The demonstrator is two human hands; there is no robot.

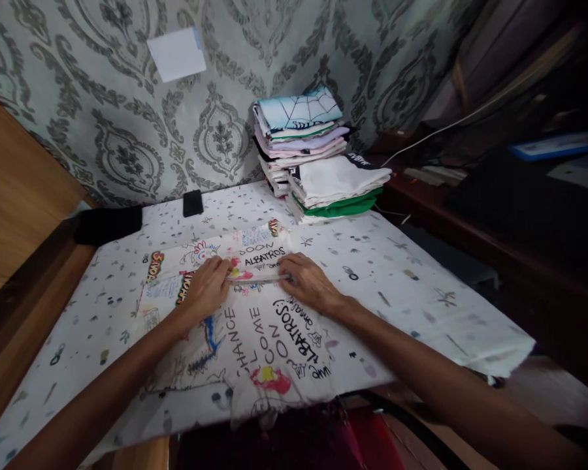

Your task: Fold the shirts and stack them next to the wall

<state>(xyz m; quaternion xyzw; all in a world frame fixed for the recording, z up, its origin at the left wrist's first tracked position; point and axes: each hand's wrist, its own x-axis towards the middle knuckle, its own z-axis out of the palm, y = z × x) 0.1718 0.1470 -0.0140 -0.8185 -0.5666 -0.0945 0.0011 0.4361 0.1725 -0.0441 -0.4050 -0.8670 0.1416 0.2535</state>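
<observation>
Left hand (pixel 206 286) and right hand (pixel 308 282): fingers curled, both pinching a folded ridge of the cream fabric piece with colourful lettering and doodles (pixel 257 329); fabric lies part-folded on the white grey-patterned tablecloth (pixel 396 281), near end over table edge. Beyond: small flat black rectangular object (pixel 193 203), white-and-green folded fabric stack (pixel 340 179), taller blue-topped folded fabric stack (pixel 296 114), grey damask-patterned wall (pixel 220 130).

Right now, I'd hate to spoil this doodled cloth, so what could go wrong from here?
The doodled cloth reaches the near edge of the table, so its lower end might slip over. The left hand and right hand grip the two ends of one fold; an uneven pull could skew it. The front stack of folded clothes has uneven layers, so a bump might make it slide.
</observation>
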